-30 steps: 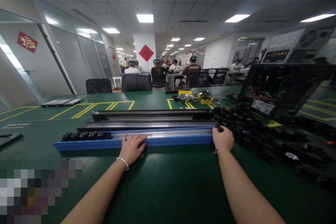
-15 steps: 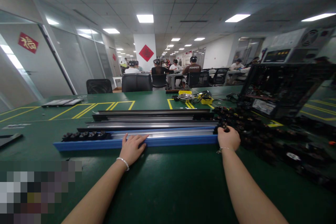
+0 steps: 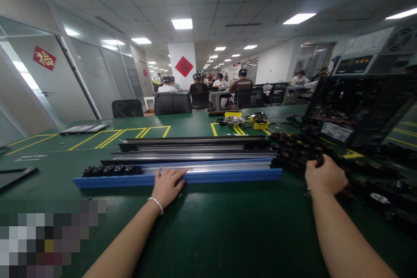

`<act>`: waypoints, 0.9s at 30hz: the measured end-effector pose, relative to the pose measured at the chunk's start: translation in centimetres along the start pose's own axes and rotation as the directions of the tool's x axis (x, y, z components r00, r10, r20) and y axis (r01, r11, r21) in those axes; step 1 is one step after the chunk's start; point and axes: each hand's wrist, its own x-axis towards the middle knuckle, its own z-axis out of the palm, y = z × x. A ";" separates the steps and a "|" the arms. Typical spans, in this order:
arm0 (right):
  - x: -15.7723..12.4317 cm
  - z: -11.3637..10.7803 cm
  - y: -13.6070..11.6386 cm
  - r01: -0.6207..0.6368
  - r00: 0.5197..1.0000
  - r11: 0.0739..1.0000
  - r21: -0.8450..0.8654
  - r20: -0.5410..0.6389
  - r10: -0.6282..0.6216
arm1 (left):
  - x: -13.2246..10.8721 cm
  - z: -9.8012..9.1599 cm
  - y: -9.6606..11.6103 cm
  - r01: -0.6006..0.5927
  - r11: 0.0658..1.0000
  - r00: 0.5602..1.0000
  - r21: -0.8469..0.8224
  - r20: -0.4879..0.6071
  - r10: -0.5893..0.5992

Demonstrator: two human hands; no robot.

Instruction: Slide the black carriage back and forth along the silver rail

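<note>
My left hand (image 3: 167, 187) lies with its fingers spread over the front edge of a long blue tray (image 3: 221, 177), touching it. Inside the tray runs a shiny metal channel (image 3: 228, 167), and several small black parts (image 3: 109, 170) stand in a row at its left end. My right hand (image 3: 325, 176) is off to the right, beyond the tray's end, at a pile of black parts (image 3: 296, 150). Its thumb and fingers are closed around a small black part (image 3: 319, 161), mostly hidden and hard to tell from the dark pile behind.
Behind the blue tray lie black trays (image 3: 195, 155) with metal channels. An opened computer case (image 3: 352, 108) stands at the right. Farther back are a metal bowl (image 3: 233, 120) and a yellow holder with cables (image 3: 260, 122). A flat dark panel (image 3: 16, 178) lies at left. People sit in the background.
My right hand has moved right, from the blue tray's right end to the black pile. The left hand stays on the tray. The view has shifted slightly.
</note>
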 end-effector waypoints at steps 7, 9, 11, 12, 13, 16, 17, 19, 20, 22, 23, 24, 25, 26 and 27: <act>1.9 -0.1 2.2 -0.069 0.988 0.996 -0.063 0.133 0.077 | 0.1 0.0 0.0 0.001 1.000 1.000 0.008 0.007 -0.001; 1.9 0.1 2.1 -0.062 0.981 0.996 -0.063 0.179 0.072 | 0.1 0.0 0.0 0.005 1.000 1.000 0.013 0.009 -0.005; 1.8 0.1 1.9 -0.034 0.981 0.997 -0.064 0.187 0.045 | 0.0 0.0 0.1 0.005 1.000 1.000 0.016 0.010 -0.006; 1.7 0.1 1.9 -0.012 0.984 0.997 -0.072 0.179 0.024 | 0.0 0.0 0.1 0.003 1.000 1.000 0.018 0.009 -0.004; 1.6 0.1 1.9 0.010 0.986 0.996 -0.084 0.165 0.004 | 0.0 0.0 0.0 0.000 1.000 1.000 0.019 0.007 0.000; 1.3 0.1 1.8 0.061 0.995 0.992 -0.115 0.085 -0.051 | -0.1 0.2 -0.2 -0.014 1.000 1.000 0.018 -0.015 0.014; 1.2 0.1 1.8 0.074 0.996 0.991 -0.109 0.049 -0.069 | 0.0 0.2 -0.4 -0.010 1.000 0.999 0.018 -0.034 0.010; 0.9 0.2 1.3 0.129 0.992 0.989 -0.067 -0.005 -0.130 | 0.1 0.3 -0.7 0.028 0.999 0.995 0.020 -0.094 -0.026; 0.7 0.2 1.0 0.184 0.983 0.982 -0.040 -0.003 -0.184 | 0.1 0.2 -1.0 0.082 0.996 0.985 0.028 -0.152 -0.077; 0.1 0.3 -0.1 0.309 0.950 0.951 0.020 0.041 -0.309 | 0.3 0.0 -1.6 0.210 0.977 0.942 0.038 -0.275 -0.192; -0.3 0.3 -0.8 0.362 0.928 0.930 0.054 0.066 -0.366 | 0.3 -0.1 -1.9 0.271 0.962 0.914 0.038 -0.324 -0.245; -0.8 0.4 -1.5 0.415 0.902 0.906 0.084 0.093 -0.421 | 0.3 -0.2 -2.4 0.331 0.943 0.886 0.043 -0.359 -0.294; -1.3 0.5 -2.2 0.464 0.870 0.878 0.116 0.124 -0.477 | 0.3 -0.3 -3.0 0.398 0.916 0.849 0.045 -0.396 -0.350; -2.0 0.6 -2.9 0.509 0.834 0.847 0.152 0.158 -0.529 | 0.2 -0.3 -3.6 0.463 0.885 0.806 0.036 -0.431 -0.405; -2.6 0.8 -3.5 0.537 0.802 0.823 0.187 0.189 -0.566 | 0.2 -0.3 -4.2 0.520 0.854 0.768 0.015 -0.444 -0.461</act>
